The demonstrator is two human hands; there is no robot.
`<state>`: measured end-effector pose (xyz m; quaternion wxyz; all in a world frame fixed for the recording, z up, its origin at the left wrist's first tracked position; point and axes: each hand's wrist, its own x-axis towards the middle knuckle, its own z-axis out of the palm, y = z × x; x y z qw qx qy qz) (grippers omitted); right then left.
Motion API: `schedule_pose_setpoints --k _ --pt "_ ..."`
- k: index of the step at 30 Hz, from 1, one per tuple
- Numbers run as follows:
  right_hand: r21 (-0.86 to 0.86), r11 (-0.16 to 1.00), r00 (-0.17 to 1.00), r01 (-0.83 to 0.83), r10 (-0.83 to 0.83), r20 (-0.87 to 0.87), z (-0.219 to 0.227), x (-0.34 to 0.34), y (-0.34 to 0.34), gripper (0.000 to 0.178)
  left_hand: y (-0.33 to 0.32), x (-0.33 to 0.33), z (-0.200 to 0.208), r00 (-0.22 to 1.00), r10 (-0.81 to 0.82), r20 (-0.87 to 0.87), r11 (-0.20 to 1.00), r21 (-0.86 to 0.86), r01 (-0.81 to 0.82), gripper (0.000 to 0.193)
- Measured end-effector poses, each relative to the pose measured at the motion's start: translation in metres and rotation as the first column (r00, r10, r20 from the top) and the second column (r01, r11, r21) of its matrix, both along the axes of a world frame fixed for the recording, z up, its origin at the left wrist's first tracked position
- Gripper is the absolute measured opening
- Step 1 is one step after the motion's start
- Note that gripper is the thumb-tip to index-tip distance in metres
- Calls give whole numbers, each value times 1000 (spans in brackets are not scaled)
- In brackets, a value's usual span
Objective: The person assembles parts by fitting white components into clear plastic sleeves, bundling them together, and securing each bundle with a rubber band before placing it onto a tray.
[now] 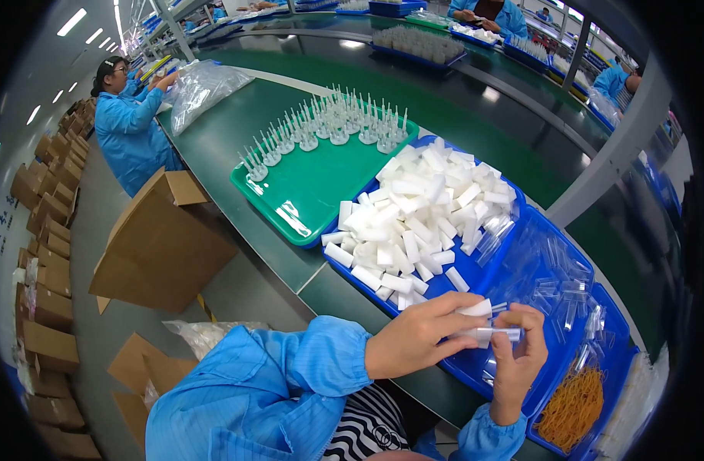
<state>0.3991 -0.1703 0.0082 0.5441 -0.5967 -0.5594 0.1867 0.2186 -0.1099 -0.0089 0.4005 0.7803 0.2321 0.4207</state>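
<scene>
Over the blue trays, my left hand [413, 336] is closed, with a white foam block [476, 309] at its fingertips. Facing it, my right hand [519, 357] pinches a short clear plastic tube [511, 335] between thumb and fingers. The tube's left end meets my left fingers and looks white inside; whether foam sits in it I cannot tell. Just beyond my hands, a heap of white foam blocks [421, 207] fills a blue tray [352, 274]. More clear tubes [571, 296] lie in the neighbouring blue tray [527, 265] to the right.
A green tray [290, 201] bears rows of upright translucent pieces [332, 123]. Orange rubber bands [573, 407] lie in a blue tray at the right. A grey post [597, 173] rises behind the trays. Cardboard boxes [163, 242] stand left of the bench; a co-worker [133, 127] handles a plastic bag [202, 92].
</scene>
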Motion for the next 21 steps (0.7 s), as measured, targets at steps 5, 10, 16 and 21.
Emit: schedule_pose_setpoints --k 5,10,16,21 --pt "-61 998 998 9 -13 -62 -1 -3 -6 14 0 2 -3 999 -5 -34 999 -32 4 32" --pt "-167 986 962 24 -68 -266 4 3 -4 19 8 -10 13 994 -106 -21 989 -101 104 42" --pt "-77 992 859 -100 47 -510 -3 26 2 33 11 -16 -1 939 -201 278 877 -376 299 32" --pt "-12 985 850 -170 140 -508 -8 30 -3 32 10 -2 -15 923 -177 343 877 -371 306 34"
